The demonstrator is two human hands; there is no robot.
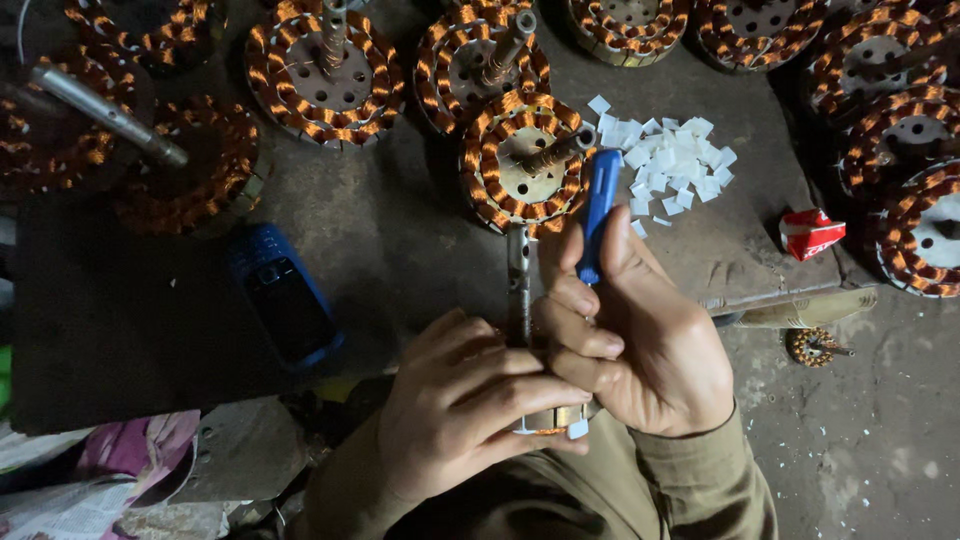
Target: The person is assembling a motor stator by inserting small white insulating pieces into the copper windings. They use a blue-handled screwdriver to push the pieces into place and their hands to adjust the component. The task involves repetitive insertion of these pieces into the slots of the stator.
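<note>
Low in the middle of the frame, the left hand (pixel 455 405) is closed around a motor stator (pixel 548 418) whose metal shaft (pixel 518 285) points straight up the frame. The right hand (pixel 640 345) grips a blue-handled tool (pixel 598 215), its long axis near vertical, leaning slightly right, just beside the shaft. White paper slips (pixel 672 165) lie on the surface (pixel 400 230) at upper right.

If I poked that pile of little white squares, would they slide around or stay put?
The white squares look thin, small and loose, so they would probably scatter easily and feel very light. They lie flat on the worn board, so they likely won't roll. A few already sit apart from the heap, which suggests they shift readily.
</note>
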